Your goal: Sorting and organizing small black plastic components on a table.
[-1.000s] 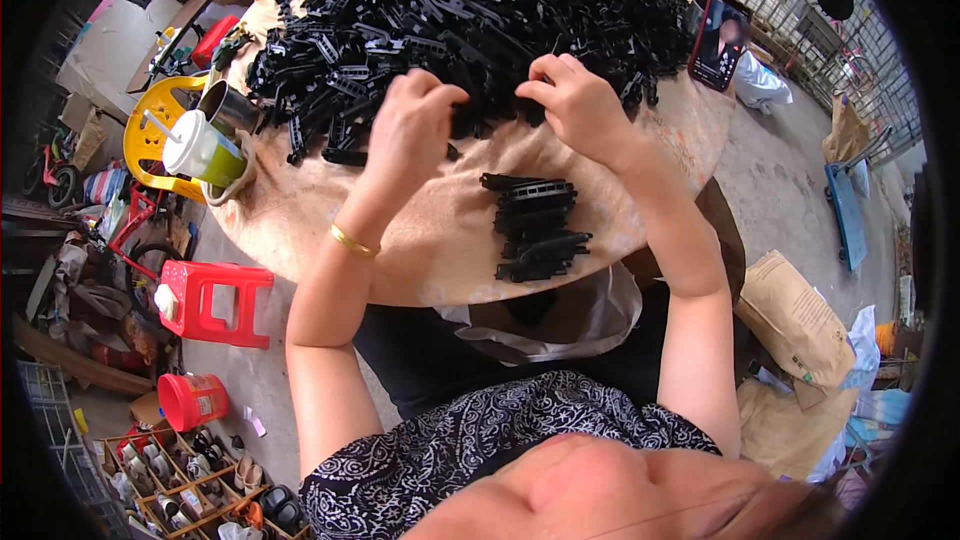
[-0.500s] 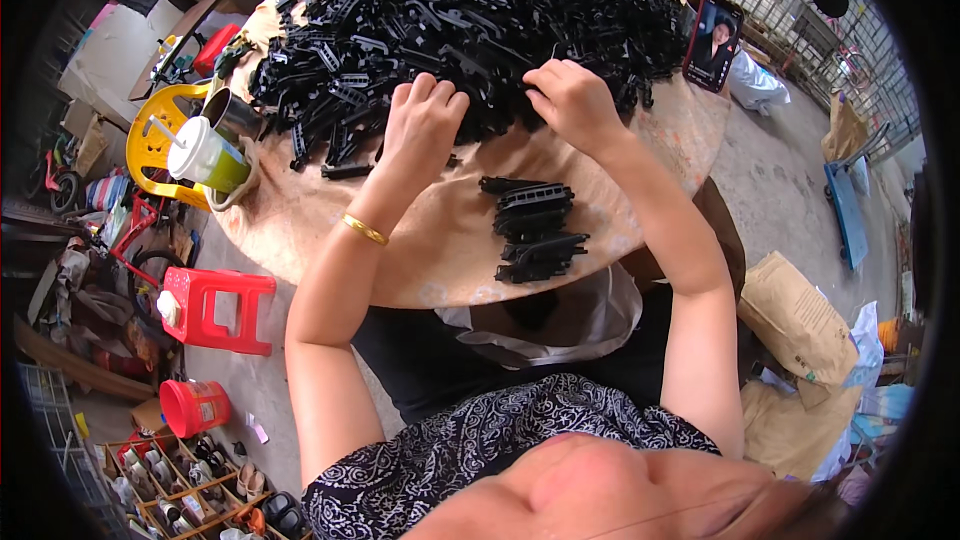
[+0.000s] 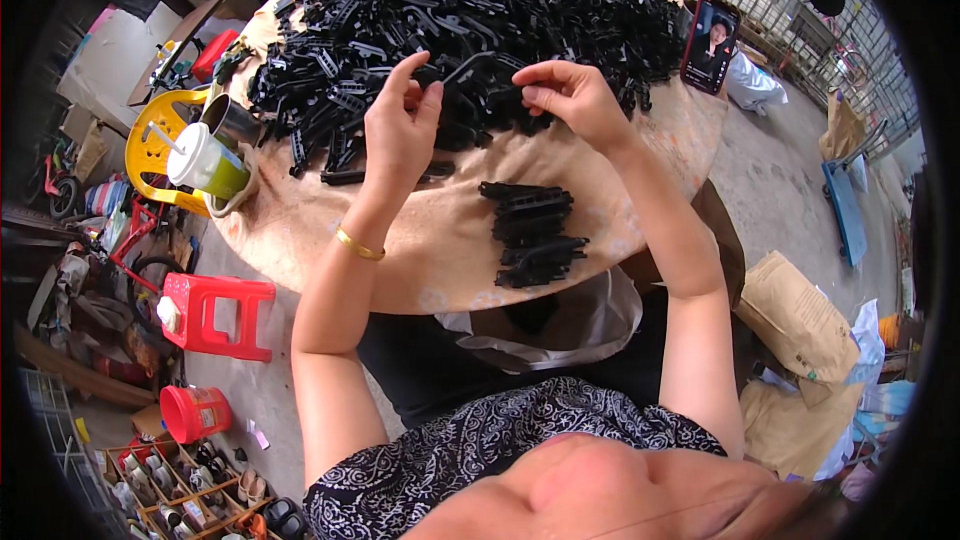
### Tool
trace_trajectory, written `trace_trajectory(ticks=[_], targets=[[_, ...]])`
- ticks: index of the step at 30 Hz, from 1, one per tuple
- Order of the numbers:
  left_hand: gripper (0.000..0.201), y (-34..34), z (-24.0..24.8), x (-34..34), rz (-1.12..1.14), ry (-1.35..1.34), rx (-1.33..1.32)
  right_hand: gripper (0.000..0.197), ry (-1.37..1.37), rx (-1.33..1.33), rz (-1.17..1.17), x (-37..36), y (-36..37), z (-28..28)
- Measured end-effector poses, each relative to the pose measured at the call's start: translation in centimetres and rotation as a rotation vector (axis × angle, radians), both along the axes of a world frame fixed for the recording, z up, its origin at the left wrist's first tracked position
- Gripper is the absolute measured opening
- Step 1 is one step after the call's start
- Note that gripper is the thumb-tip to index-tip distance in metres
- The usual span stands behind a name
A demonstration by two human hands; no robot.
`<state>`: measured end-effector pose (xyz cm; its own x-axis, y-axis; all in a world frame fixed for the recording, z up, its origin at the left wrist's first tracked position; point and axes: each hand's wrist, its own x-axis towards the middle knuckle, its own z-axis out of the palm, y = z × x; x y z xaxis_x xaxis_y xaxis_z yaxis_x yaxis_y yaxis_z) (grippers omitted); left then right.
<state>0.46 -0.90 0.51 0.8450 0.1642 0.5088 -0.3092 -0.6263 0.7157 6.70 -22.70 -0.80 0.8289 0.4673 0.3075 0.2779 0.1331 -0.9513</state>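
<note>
A large heap of black plastic parts (image 3: 560,10) covers the far side of the round table. My left hand (image 3: 402,125) is raised at the heap's near edge, thumb and forefinger apart, with nothing seen between them. To its right, my right hand (image 3: 575,100) has its fingers curled and the thumb close to the forefinger. Whatever these fingers hold is lost against the dark heap. A slim black part (image 3: 468,67) shows between the two hands; whether a hand touches it I cannot tell. Closer to me, a small stack of black parts (image 3: 535,230) lies in rows on the cloth.
A peach tablecloth (image 3: 290,245) covers the table. At its left edge are a lidded drink cup (image 3: 210,162) and a dark metal cup (image 3: 232,118). A phone (image 3: 712,45) stands at the right. Below left are a red stool (image 3: 220,315) and red bucket (image 3: 193,412).
My left hand has opened from a closed grip, its forefinger now stretched upward. The right hand has shifted slightly left and lower. The stack in front of me looks the same.
</note>
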Motion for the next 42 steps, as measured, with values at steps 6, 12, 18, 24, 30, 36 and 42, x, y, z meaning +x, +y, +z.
trace_trajectory(ticks=[6,12,18,24,30,36,42], targets=[[0.016,-0.8,-0.9,0.2,-0.193,0.217,-0.652,0.016,-0.080,0.064,0.051,-2.0,2.3,-0.5],[0.026,-2.1,-0.8,-0.7,-0.361,0.370,-0.906,0.015,-0.355,-0.077,-0.143,-2.1,2.7,-1.5],[0.030,-1.3,-2.0,-0.5,-0.281,0.177,-0.394,0.023,-0.593,-0.175,-0.210,-2.5,2.3,-0.8],[0.029,-1.5,-1.4,-0.9,-0.297,0.068,-0.221,0.035,-0.430,-0.251,-0.034,-1.9,1.1,-0.2],[0.027,-1.5,-0.4,-1.6,-0.252,0.095,-0.051,0.031,-0.687,-0.324,-0.107,-2.3,0.7,0.4],[0.025,-1.8,-0.5,-1.6,-0.346,0.090,-0.150,0.026,-0.806,-0.218,-0.141,-2.3,0.6,0.4],[0.028,-1.1,-1.0,-0.7,-0.442,0.265,-0.323,0.023,-0.824,-0.259,-0.149,-2.4,0.7,0.3]])
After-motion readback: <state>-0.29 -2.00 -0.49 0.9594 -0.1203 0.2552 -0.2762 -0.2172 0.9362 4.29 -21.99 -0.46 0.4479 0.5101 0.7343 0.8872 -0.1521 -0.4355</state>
